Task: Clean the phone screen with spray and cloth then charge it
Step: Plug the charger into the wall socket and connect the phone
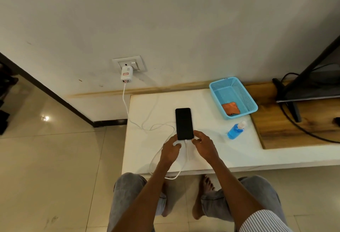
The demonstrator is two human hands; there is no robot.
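Landmark = phone (184, 123), lying flat, screen up and dark, on the white table (230, 156).

Nearest the person: white cable (187, 155) runs from the phone's near short edge toward the table's front edge, loops over it, then swings back past the phone's left side. Plug looks seated in the phone's near-edge port.

Left hand (170, 150) sits just near-left of the phone, fingers curled loosely at its near-left corner. Right hand (203, 142) sits just near-right, fingertips at the near-right corner and by the plug. Can't tell whether either one is pinching or only touching.

Handling, my read: phone is rigid, light, glass-faced, slick, so hold by the long side edges, not the screen. Cable is limp; grip the plug body, not the cord.

Right of the phone: spray bottle (236, 129), blue liquid, standing apart. Far-right of it: blue basket (244, 93) with the orange cloth (231, 109) inside.

Far-left of the phone, on the wall: charger (127, 74) in the socket, cable attached.
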